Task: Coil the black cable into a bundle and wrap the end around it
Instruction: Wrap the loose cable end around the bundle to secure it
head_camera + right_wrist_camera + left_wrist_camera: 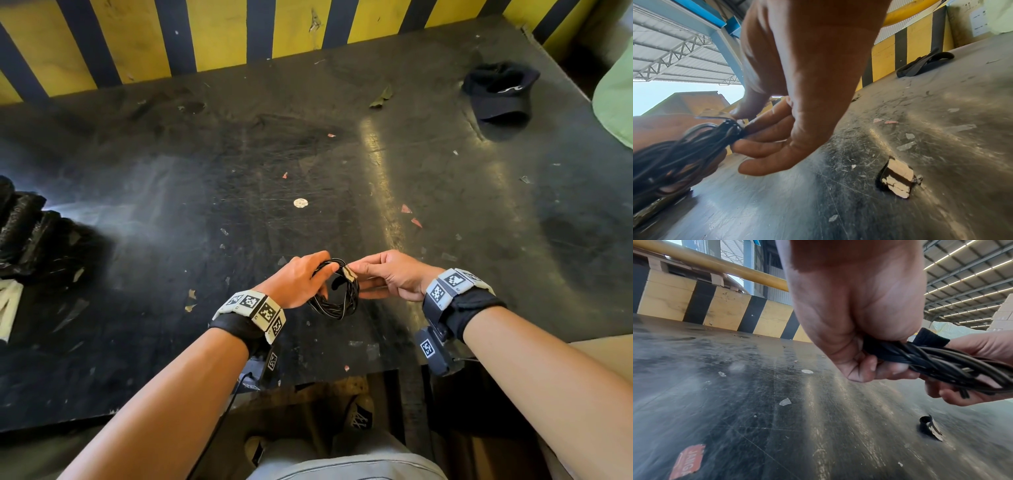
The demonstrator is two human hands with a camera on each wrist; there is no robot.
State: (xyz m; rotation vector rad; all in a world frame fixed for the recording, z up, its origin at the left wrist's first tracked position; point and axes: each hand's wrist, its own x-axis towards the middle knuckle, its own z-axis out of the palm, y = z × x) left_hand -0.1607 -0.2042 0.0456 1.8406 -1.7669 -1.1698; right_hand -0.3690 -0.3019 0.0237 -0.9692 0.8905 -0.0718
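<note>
Gripping a coiled black cable (337, 294) above a scratched dark table (239, 171), a person works with 2 hands near the table's front edge. Curled fingers of the left hand (301, 277) close round the bundle's left side, while the right hand (390, 274) pinches a pale tab (348, 272) at the top of the coil between thumb and forefinger. A black cap (500, 92) lies at the far right of the table, well apart from the cable.
</note>
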